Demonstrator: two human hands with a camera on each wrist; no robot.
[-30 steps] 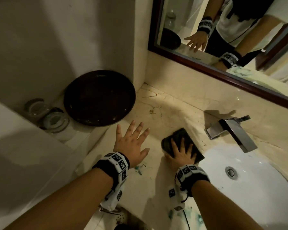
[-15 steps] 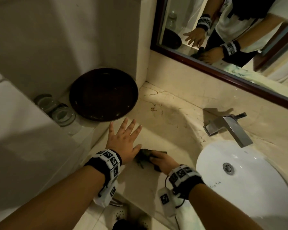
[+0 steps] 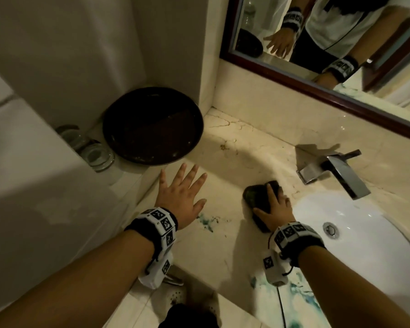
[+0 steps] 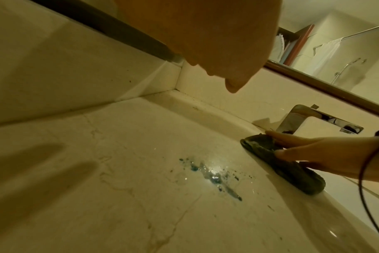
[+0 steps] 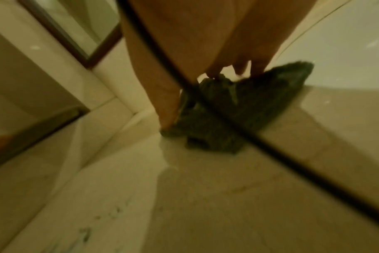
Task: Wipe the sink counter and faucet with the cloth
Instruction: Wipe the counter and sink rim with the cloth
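Note:
A dark folded cloth (image 3: 256,197) lies on the beige marble counter (image 3: 234,247), just left of the white sink's rim (image 3: 301,204). My right hand (image 3: 273,205) presses flat on the cloth, fingers straight, thumb along its near edge. The left wrist view shows that cloth (image 4: 283,164) under straight fingers (image 4: 296,140) in front of the chrome faucet (image 4: 301,118). The blurred right wrist view shows the cloth (image 5: 238,109) bunched under fingertips (image 5: 214,70). My left hand (image 3: 180,190) rests flat and spread on the counter, holding nothing. The faucet (image 3: 339,171) stands right of the cloth, apart from it.
A blue-green smear (image 3: 206,221) marks the counter between my hands; it also shows as a wet blue smear (image 4: 210,172). A dark round tray (image 3: 152,126) leans in the left corner beside glass jars (image 3: 95,155). A framed mirror (image 3: 317,74) runs above the backsplash.
The right hand swept the cloth left toward my left hand half a second ago, then back right beside the sink rim. My left hand stayed flat on the counter.

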